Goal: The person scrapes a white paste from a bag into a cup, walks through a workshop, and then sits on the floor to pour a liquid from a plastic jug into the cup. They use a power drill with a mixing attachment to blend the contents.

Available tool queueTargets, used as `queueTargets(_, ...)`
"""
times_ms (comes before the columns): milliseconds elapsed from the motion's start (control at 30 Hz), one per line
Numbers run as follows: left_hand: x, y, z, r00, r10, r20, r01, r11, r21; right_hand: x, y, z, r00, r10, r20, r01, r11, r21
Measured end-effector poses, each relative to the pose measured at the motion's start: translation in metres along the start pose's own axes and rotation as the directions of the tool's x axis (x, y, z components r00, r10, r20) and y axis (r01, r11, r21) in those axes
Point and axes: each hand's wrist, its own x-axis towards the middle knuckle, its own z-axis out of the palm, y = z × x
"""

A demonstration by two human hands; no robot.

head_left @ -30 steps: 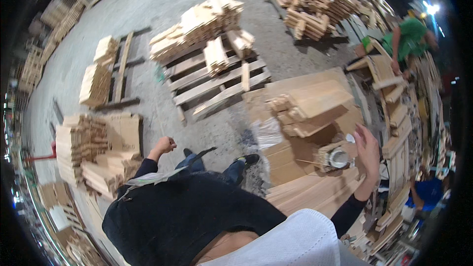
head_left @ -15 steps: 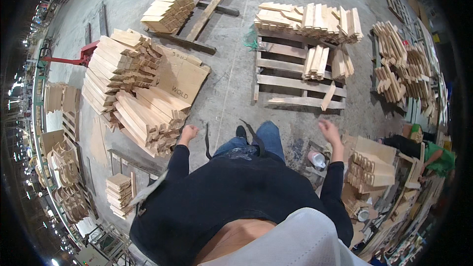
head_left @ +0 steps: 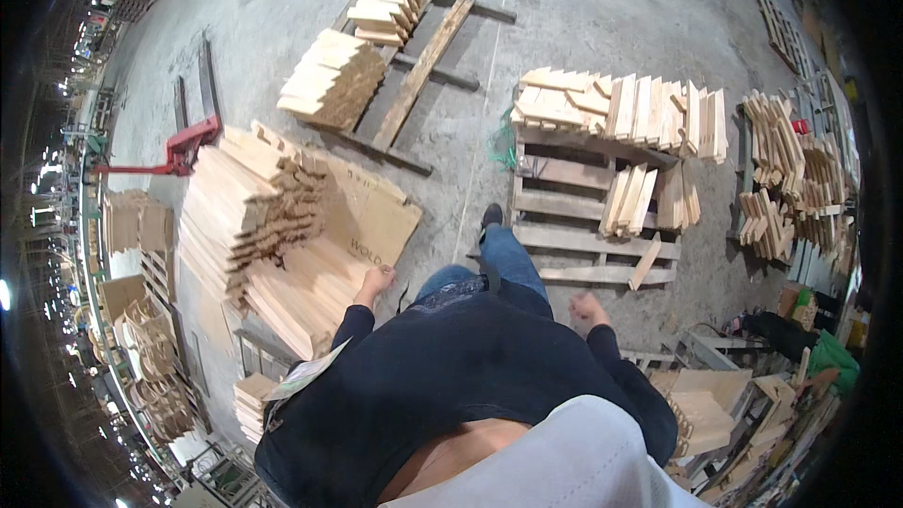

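My left hand [head_left: 378, 280] hangs at my side with its fingers curled in and nothing showing in them. Nearest to it lies a stack of pale wooden boards [head_left: 306, 284], beside a brown cardboard sheet [head_left: 384, 218]; the hand appears apart from both. My right hand [head_left: 589, 309], a little blurred, is also curled and holds nothing I can see. Ahead of it stands a wooden pallet [head_left: 574, 202], with short wooden pieces [head_left: 628, 199] and a longer row of boards [head_left: 621, 111] on top. One loose slat [head_left: 645, 263] lies tilted across the pallet's near edge.
A red pallet jack [head_left: 193, 143] stands behind the larger board pile [head_left: 249, 202] at left. Farther off, a timber frame [head_left: 423, 71] carries stacked boards. More wood bundles [head_left: 776, 165] stand at right. Near the lower right a person in green [head_left: 832, 362] is beside a workbench.
I have stepped forward: my foot is now by the pallet's near left corner, and the stacks sit lower in view. My right hand has swung down and inward. Both hands still hold nothing visible.
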Motion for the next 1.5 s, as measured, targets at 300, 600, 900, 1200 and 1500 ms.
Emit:
queueTargets(300,0.163,0.156,-0.177,0.996,0.048,-0.076,-0.042,0.995,0.087,0.061,-0.312,-0.26,0.561,-0.587,-0.584,0.632,0.759,-0.156)
queueTargets(600,0.396,0.334,-0.262,0.974,0.151,0.172,-0.164,0.984,0.069,0.144,-0.366,-0.278,0.497,-0.175,-0.85,0.479,0.872,0.101)
queueTargets(900,0.577,0.652,-0.316,0.829,0.528,0.186,-0.537,0.844,-0.003,0.139,-0.37,-0.255,0.975,0.213,-0.058,-0.057,0.496,0.866)
queueTargets(1200,0.704,0.884,-0.31,0.886,0.441,0.143,-0.399,0.883,-0.247,0.223,-0.458,-0.528,0.793,0.202,-0.574,0.407,0.527,0.746)
queueTargets(1500,0.72,1.081,-0.247,0.878,0.421,0.225,-0.436,0.899,0.02,0.253,-0.447,-0.757,0.892,0.151,-0.426,0.324,0.443,0.836)
